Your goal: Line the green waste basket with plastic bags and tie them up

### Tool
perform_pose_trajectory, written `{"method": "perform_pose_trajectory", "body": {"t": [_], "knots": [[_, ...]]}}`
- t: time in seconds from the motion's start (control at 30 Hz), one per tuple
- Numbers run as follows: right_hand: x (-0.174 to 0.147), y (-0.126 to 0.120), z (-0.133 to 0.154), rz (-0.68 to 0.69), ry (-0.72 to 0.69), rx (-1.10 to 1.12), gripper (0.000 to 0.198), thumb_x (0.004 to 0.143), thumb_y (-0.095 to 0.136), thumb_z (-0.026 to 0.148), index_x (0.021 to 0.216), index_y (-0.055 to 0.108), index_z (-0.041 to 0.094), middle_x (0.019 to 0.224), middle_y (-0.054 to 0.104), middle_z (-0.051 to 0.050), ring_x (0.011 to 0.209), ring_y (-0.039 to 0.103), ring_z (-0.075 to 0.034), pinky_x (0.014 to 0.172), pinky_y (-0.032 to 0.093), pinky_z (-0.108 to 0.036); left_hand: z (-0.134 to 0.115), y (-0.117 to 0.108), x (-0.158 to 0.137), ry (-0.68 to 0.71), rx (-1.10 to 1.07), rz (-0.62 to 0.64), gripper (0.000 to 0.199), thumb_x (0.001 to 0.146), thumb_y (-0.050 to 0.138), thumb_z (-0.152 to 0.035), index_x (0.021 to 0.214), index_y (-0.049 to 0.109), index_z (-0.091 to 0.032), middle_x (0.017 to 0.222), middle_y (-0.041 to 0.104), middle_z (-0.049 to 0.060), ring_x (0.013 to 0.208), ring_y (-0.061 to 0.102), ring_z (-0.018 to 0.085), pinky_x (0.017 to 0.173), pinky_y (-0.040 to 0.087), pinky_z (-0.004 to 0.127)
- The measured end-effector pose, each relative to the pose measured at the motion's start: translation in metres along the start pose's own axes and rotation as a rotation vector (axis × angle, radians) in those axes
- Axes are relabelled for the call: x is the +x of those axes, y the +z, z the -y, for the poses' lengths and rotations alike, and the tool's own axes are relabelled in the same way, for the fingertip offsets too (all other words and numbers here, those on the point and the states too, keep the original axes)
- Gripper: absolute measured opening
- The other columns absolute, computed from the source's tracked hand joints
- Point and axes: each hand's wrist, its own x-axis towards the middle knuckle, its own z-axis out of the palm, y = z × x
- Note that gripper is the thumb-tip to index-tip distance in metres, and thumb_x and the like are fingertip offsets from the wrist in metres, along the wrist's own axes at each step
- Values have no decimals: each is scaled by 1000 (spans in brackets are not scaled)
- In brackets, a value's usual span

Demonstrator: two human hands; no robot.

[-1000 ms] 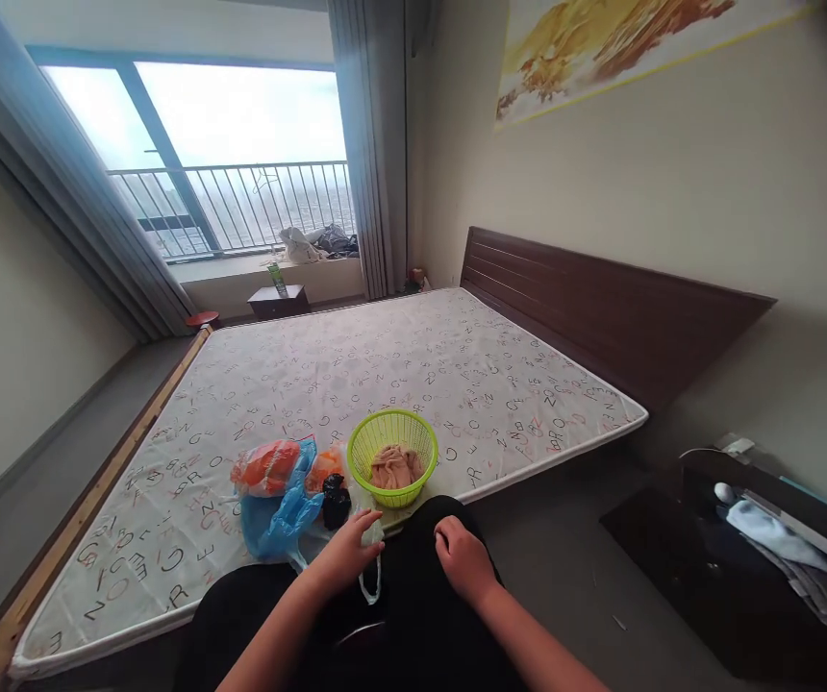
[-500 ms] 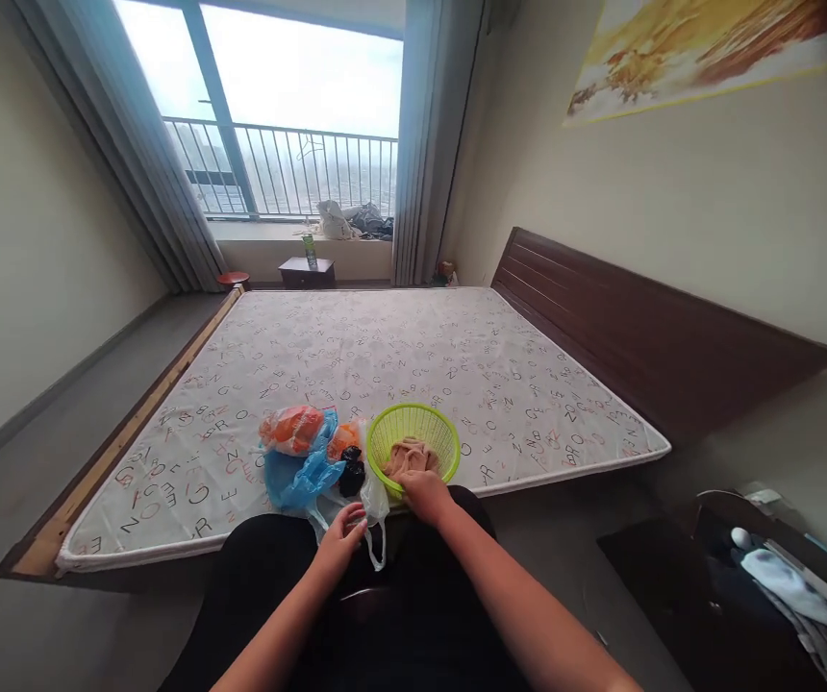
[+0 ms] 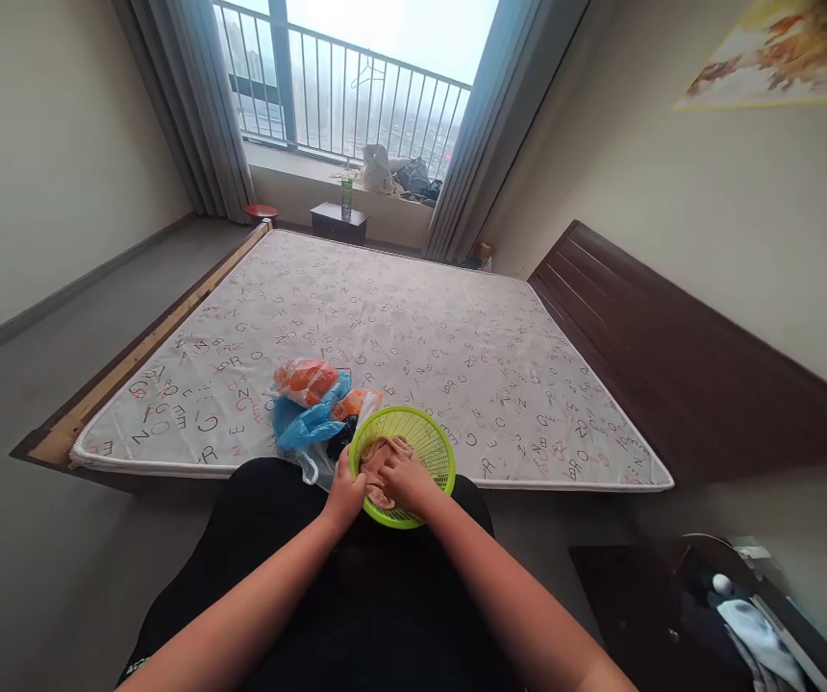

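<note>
A lime-green plastic mesh basket (image 3: 437, 447) is tilted over my lap at the mattress edge. My left hand (image 3: 346, 492) is closed on its left rim. Inside the basket lies a crumpled pinkish-brown cloth (image 3: 376, 492). My right hand (image 3: 408, 479) reaches in over the basket's near side, its fingers closed on the cloth; the fingertips are partly hidden in the folds. Just left of the basket sit a blue plastic bag (image 3: 305, 425), an orange-and-clear bag (image 3: 307, 382) and a black bag (image 3: 341, 437), which the basket and left hand partly cover.
A bare mattress (image 3: 385, 317) printed with letters fills the middle, with a dark wooden headboard (image 3: 644, 308) to the right. Beyond stand a small dark table (image 3: 339, 223) with a green bottle and a red stool (image 3: 261, 213). A dark table with a white cloth (image 3: 760, 634) is lower right.
The view has tilted down. My left hand has moved from the bags to the basket's left rim. My right hand has gone from the near rim into the basket, which has come closer to me.
</note>
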Motion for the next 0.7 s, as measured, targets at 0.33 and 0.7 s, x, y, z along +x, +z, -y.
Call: {"method": "perform_pose_trajectory", "body": {"t": [0.33,0.7], "knots": [[59,60,-20,281,171,-39,79,74,83,27,147,51,25,154,46,-20,141,42,-38,113,32,-56,12,-2,-11,17,40,64,70,79,49,-15,148,35,-14,148,50,20,143,46,32,123,32,54],[58,98,-11,16,469,171,35,99,45,23,131,59,17,133,60,-19,112,63,-26,91,49,-36,0,-1,-19,46,44,136,65,84,48,-15,149,40,-15,149,50,18,142,46,32,123,32,54]]}}
